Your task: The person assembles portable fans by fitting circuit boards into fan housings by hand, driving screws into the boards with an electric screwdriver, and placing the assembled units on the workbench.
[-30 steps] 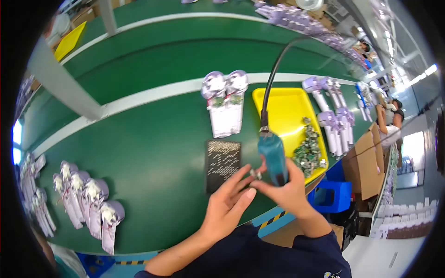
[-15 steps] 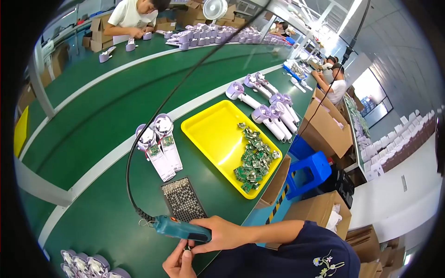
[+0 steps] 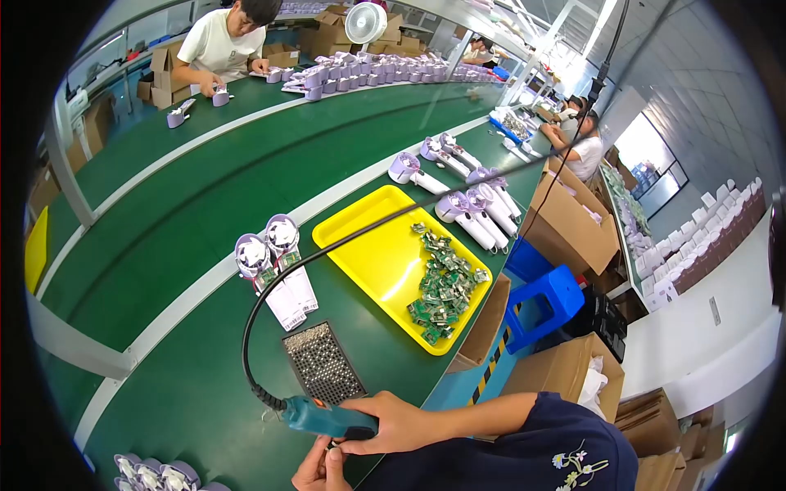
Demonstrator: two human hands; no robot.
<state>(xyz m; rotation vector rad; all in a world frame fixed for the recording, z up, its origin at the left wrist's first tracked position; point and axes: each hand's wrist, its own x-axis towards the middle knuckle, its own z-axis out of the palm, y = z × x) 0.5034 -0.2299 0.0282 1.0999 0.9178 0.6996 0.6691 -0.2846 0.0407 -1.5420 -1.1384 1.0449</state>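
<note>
My right hand (image 3: 397, 424) is wrapped around a teal electric screwdriver (image 3: 323, 417), held nearly level with its black cable (image 3: 254, 327) leaving the left end. Just below, my left hand (image 3: 322, 468) is closed in a pinch at a small dark part by the right fingertips; what it is stays too small to name. Beyond the screwdriver lies a black screw plate (image 3: 323, 360) filled with rows of small metal screws. Two opened handheld fans (image 3: 285, 237) with green boards and white handles rest behind that plate.
A yellow tray (image 3: 348, 233) holds a heap of green circuit boards (image 3: 446, 286). Several lilac-and-white fans (image 3: 471, 209) lie past it, and more fan heads (image 3: 155, 475) sit at the lower left. A blue stool (image 3: 544, 307) and cartons stand right. Across the green belt, a co-worker (image 3: 225, 49) handles parts.
The view has shifted slightly. My right hand and the screwdriver sit a little lower and further right, with the left hand alongside. The cable has swung across the yellow tray.
</note>
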